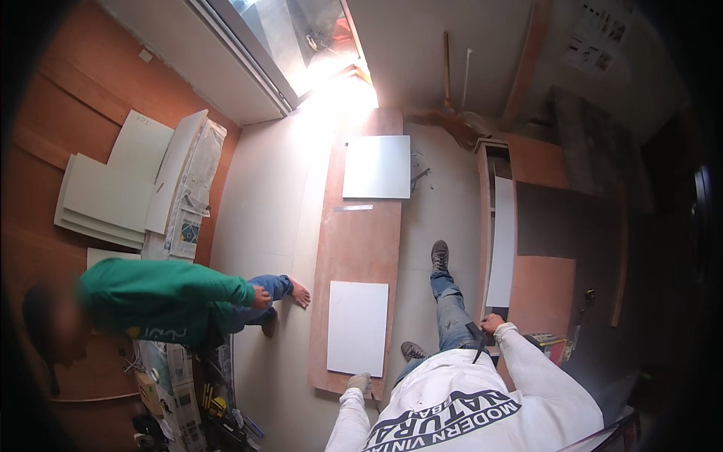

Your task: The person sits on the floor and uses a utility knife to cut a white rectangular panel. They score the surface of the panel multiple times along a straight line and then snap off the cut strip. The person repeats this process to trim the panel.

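A white rectangular panel point(358, 324) lies flat at the near end of a long reddish-brown board point(354, 248). At its near edge is my left hand point(360, 382), greyish as if gloved, its fingers closed on that edge. Out to my right, my right hand point(493, 324) is beside the near end of a long open wooden cabinet frame point(483, 226). Its fingers are curled next to a dark strap-like piece point(476, 331); whatever they hold is too small to tell. A second white panel point(376, 167) lies farther along the board, with a short metal strip point(354, 208) near it.
To the left stands a barefoot person in a green top point(166, 301), close to the board. White panels point(113, 188) lean at the left wall. Brown sheets point(542, 286) lie right of the cabinet. Tools point(218, 410) sit at lower left. Bright light enters through a far doorway point(316, 60).
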Demonstrator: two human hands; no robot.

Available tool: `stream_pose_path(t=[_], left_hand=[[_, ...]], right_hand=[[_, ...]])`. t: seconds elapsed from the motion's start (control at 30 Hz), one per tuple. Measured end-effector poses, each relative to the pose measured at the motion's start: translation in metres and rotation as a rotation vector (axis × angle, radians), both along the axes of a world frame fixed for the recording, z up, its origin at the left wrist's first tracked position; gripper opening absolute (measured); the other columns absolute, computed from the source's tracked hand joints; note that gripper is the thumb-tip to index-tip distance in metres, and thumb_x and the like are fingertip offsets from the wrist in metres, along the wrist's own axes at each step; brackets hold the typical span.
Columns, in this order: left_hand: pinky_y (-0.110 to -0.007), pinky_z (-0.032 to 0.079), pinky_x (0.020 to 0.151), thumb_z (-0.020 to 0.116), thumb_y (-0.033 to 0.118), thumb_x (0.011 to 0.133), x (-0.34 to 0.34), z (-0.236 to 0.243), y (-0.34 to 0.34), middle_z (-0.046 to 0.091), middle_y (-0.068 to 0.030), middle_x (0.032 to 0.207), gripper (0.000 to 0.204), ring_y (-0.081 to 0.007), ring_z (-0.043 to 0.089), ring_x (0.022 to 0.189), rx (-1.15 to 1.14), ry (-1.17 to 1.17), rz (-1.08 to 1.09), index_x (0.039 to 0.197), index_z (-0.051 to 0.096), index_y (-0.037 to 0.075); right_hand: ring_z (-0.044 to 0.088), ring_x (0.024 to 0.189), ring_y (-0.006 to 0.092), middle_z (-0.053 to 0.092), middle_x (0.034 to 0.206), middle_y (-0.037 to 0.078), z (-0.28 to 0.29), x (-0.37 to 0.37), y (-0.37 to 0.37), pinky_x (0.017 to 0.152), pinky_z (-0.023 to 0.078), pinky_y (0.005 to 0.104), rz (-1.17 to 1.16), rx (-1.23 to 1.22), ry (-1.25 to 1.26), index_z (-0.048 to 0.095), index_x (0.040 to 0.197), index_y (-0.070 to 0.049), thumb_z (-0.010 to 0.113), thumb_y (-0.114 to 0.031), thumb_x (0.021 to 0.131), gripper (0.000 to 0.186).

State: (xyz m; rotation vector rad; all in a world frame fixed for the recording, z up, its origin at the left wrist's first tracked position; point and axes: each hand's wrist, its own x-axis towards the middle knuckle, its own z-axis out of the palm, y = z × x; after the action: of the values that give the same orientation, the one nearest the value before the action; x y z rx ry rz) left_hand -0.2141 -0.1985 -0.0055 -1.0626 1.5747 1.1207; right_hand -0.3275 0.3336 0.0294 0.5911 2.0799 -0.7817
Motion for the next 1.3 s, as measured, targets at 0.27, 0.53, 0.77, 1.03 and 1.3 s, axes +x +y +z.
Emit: stream_pose_path(t=[0.27,0.53,0.77,1.03,1.3], left_hand=[[-0.045,0.038,0.104,0.04,0.046,0.092,-0.261,0.04,0.084,0.059,-0.0175,0.126,0.05,-0.0364,0.05,0.122,-0.149,0.216,-0.705,0.122,0.063,0.013],[-0.041,0.034,0.108,0.046,0.042,0.095,-0.503,0.216,0.224,0.058,-0.0151,0.129,0.05,-0.0294,0.052,0.123,-0.055,0.771,-1.141,0.132,0.054,0.01],[-0.046,0.04,0.102,0.042,0.039,0.096,-0.544,0.241,0.25,0.06,-0.0138,0.125,0.044,-0.0305,0.061,0.11,0.175,0.216,-1.746,0.128,0.055,0.011],[-0.046,0.049,0.087,0.033,0.036,0.1,-0.601,0.269,0.183,0.063,-0.0142,0.118,0.04,-0.0329,0.062,0.106,0.265,0.311,-1.585,0.124,0.06,0.018],[-0.043,0.05,0.086,0.041,0.045,0.096,-0.662,0.319,0.114,0.068,-0.0179,0.104,0.045,-0.0355,0.065,0.097,0.263,0.522,-1.15,0.116,0.065,0.013]], right_hand=[[0.064,0.058,0.0205,0.066,0.071,0.01,-0.021,-0.129,0.027,0.053,0.054,0.0341,-0.255,-0.103,0.065,0.068,0.098,0.001,0.056,-0.016,0.086,0.024],[0.064,0.075,0.0231,0.065,0.085,0.012,0.062,-0.342,0.013,0.067,0.054,0.0366,-0.238,-0.426,0.001,0.067,0.107,-0.001,0.06,-0.024,0.087,0.032],[0.052,0.111,0.0372,0.063,0.113,0.014,0.107,-0.386,-0.104,0.095,0.043,0.0474,0.844,-0.295,0.086,0.071,0.107,-0.016,0.067,-0.04,0.082,0.035],[0.063,0.088,0.0409,0.067,0.091,0.021,0.154,-0.443,-0.142,0.079,0.048,0.05,0.579,-0.353,0.011,0.067,0.095,-0.006,0.058,-0.034,0.09,0.03],[0.063,0.084,0.0409,0.066,0.085,0.022,0.207,-0.498,-0.163,0.076,0.048,0.0468,0.712,-0.549,-0.136,0.066,0.096,-0.003,0.058,-0.03,0.091,0.029]])
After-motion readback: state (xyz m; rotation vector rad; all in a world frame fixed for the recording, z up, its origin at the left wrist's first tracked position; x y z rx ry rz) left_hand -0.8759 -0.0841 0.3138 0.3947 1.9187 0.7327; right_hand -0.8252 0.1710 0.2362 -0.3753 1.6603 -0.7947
